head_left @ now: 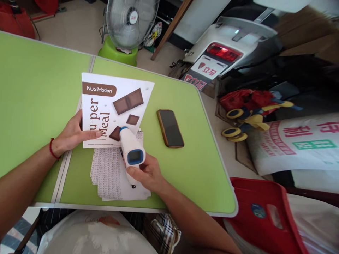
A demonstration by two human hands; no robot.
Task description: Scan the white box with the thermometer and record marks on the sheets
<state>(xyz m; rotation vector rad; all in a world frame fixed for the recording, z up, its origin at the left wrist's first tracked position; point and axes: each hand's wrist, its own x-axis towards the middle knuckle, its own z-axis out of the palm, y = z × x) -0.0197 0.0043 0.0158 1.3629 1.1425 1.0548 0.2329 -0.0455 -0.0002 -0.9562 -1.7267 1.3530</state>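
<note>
My left hand (76, 133) grips the left edge of a white NutriMotion box (100, 106), thumb across its printed front. Brown chocolate pieces are pictured on it. My right hand (148, 173) is wrapped round a white infrared thermometer (131, 143) with a blue-rimmed display. The thermometer's blue tip overlaps the lower right of the box in view; whether they touch, I cannot tell. Beneath both lies a stack of paper sheets (108, 176) covered in small writing. A pen or similar thin dark thing is mostly hidden by the thermometer.
A phone (171, 128) in a brown case lies right of the box on the green folding table (206, 169). Past the table's far edge stand a fan (132, 21) and a white scooter (225, 49). A red chair (265, 211) stands near the right corner.
</note>
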